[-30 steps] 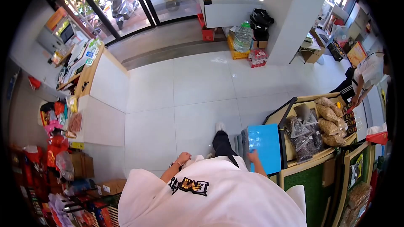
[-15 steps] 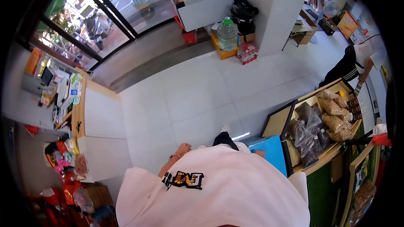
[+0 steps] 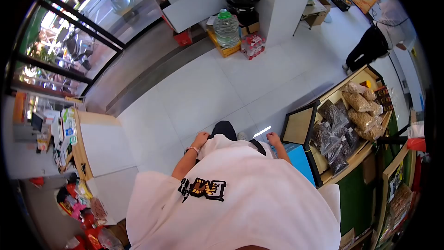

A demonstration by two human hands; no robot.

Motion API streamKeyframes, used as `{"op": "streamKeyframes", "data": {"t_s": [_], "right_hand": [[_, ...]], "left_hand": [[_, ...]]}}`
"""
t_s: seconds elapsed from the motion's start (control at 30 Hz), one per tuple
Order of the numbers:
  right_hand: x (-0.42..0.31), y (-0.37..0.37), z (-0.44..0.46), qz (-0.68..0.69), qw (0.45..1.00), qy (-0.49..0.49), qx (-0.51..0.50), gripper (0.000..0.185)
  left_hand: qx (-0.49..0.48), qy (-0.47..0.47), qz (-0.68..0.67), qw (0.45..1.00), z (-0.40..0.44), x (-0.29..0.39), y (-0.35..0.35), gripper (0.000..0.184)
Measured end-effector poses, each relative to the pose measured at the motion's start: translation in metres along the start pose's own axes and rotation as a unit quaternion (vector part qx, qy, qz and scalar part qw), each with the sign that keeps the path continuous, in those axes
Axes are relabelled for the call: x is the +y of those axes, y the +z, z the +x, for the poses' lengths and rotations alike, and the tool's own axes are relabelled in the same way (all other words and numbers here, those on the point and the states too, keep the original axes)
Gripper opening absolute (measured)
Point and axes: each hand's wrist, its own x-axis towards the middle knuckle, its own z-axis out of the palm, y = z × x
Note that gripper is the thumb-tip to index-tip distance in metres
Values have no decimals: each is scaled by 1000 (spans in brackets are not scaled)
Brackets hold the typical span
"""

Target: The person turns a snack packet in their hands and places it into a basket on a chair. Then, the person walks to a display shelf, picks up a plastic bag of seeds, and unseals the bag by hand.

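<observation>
My left hand [image 3: 200, 140] hangs low beside my dark trouser leg [image 3: 223, 129], its fingers loosely curled with nothing seen in them. A bracelet [image 3: 191, 148] circles that wrist. On the other side, my right hand [image 3: 273, 139] is held in front of me, loosely closed, and no item shows in it. Close to it stands a bright blue box [image 3: 298, 159], next to a wooden display bin [image 3: 296, 127]. In the bin lie clear bags of dark dried goods [image 3: 336, 132] and bags of tan goods [image 3: 360, 111].
A counter [image 3: 104, 139] runs along the left, with colourful packages [image 3: 78, 199] near its end. Ahead, a large water bottle [image 3: 226, 30] and wrapped drinks [image 3: 253, 46] stand by a pillar [image 3: 291, 9]. Another person [image 3: 370, 48] stands at the upper right, beyond the bin.
My view has shifted forward over the floor. My right hand has come out from above the blue box, and my left has swung forward. The other person has turned or shifted.
</observation>
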Motion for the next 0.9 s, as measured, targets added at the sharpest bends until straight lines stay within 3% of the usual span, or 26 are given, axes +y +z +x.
{"op": "streamKeyframes", "data": {"t_s": [0.07,0.13,0.2,0.23,0.27,0.3,0.37,0.4,0.43,0.5,0.57,0.6,0.63,0.67,0.73,0.83,0.9], "right_hand": [[12,9,-8,13,1000,20,-18,30],[26,11,-21,36,997,65,-3,29],[29,3,-36,98,980,172,-3,28],[26,-2,-44,145,960,239,-10,29],[37,-1,-47,101,968,230,0,28],[51,1,-49,55,974,222,11,28],[51,0,-45,12,975,223,1,27],[44,-4,-45,-7,976,216,-12,27],[36,-7,-42,-33,983,179,-36,26],[-3,-19,-30,-128,988,-5,-91,26],[-30,-23,10,-180,970,-139,-82,25],[-19,-4,61,-159,983,-44,-82,22],[-48,-12,81,16,997,48,-52,23],[-86,-25,98,196,973,124,8,24],[-144,-48,125,247,964,44,92,26],[-212,-90,111,397,908,-30,134,24],[-209,-99,99,408,898,-10,162,23]], "left_hand": [[-98,-8,50,994,28,-50,7,29],[-131,16,93,987,45,-78,1,29],[-168,37,136,976,61,-66,-14,29],[-169,-17,121,978,62,-45,-28,29],[-167,-72,106,978,64,-27,-40,30],[-171,-69,113,976,78,-19,-46,30],[-157,69,90,981,116,-1,-63,29],[-106,137,73,982,139,0,-63,27],[-113,138,72,981,160,-1,-62,27],[-109,31,-78,990,198,37,-70,27],[-130,17,-90,987,229,75,-74,27],[-143,-2,-97,985,243,92,-77,27],[-156,10,-89,984,259,111,-79,27],[-179,-16,-79,980,277,127,-78,27],[-225,-38,-47,973,305,154,-75,27],[-278,58,39,958,332,188,-79,26],[-283,43,62,956,351,225,-71,25]]}}
